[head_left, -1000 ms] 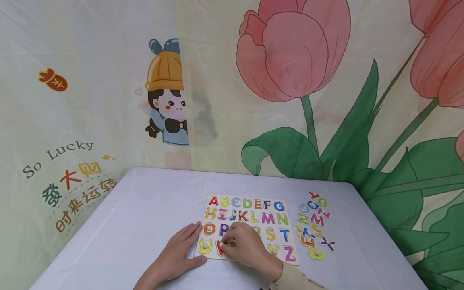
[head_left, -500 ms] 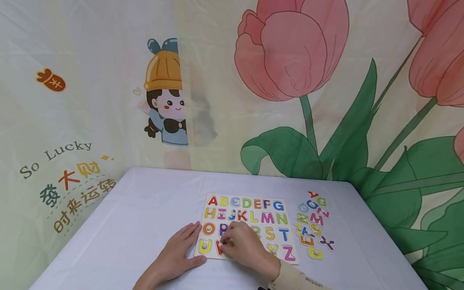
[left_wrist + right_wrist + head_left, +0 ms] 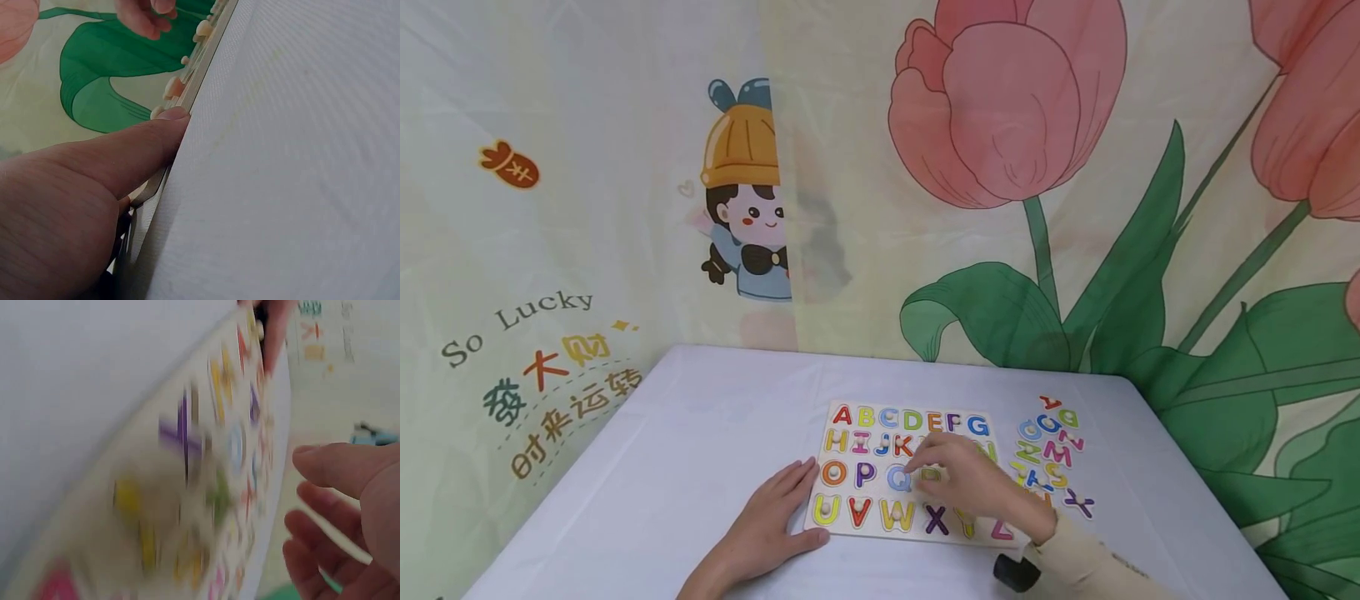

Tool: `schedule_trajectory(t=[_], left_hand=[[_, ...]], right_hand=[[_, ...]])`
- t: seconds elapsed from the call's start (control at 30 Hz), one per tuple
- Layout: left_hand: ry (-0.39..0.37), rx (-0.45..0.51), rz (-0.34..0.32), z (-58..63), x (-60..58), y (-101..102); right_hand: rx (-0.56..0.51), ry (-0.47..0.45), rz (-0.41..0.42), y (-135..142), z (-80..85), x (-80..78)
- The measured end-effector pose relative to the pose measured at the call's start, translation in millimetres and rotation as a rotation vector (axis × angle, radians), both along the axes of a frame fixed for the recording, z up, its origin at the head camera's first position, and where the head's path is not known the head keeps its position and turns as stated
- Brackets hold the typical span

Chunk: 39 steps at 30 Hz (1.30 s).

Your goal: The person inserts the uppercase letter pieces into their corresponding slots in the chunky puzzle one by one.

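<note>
A wooden alphabet puzzle board lies on the table. My left hand rests at its left edge; in the left wrist view the thumb touches the board's edge. My right hand hovers above the board's right half with loosely bent fingers. Nothing shows between those fingers in the right wrist view, where the board is blurred. The red V piece, with its knob, sits in the bottom row between the yellow U and the W. My right hand hides several letters around R and S.
Several loose letter pieces lie in a cluster right of the board, with a purple X piece at its outer side. White cloth covers the table. A printed tulip curtain hangs behind it.
My right hand has let go of the V piece and moved right and up over the board, uncovering the V, W, Q and X places. The left hand has stayed put.
</note>
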<state>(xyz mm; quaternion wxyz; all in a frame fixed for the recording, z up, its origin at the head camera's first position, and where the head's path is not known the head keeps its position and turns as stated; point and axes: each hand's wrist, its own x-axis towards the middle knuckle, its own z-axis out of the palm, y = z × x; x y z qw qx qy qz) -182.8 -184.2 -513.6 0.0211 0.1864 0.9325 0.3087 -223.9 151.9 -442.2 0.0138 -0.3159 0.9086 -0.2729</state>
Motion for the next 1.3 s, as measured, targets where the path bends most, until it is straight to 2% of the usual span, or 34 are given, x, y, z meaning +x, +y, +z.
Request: schedule_trajectory(t=[0.13,0.3,0.5,0.63,0.8,1.3], left_hand=[[-0.001,-0.002,0.0,0.4,-0.2,0],[-0.002,-0.003,0.005,-0.4,0.0,0],[-0.013,-0.003,0.022,-4.8,-1.1,0],[-0.023,-0.002,0.027,-5.5,-0.9,1],[-0.009,-0.003,0.019,-3.9,-1.0,2],[-0.037,-0.015,0.025,0.4,0.5,3]], right_hand=[[0.036,-0.012,0.005,58,9.2,-19.6],[0.127,0.029,-0.051,125,15.8,-43.3],[0.164,0.051,-0.114,174,7.0,-70.4],[0.175,0.031,-0.152,186,-3.6,-82.8],[0.218,-0.012,-0.188,187,-12.6,-92.2],[0.356,0.016,-0.175,182,-9.7,-99.2]])
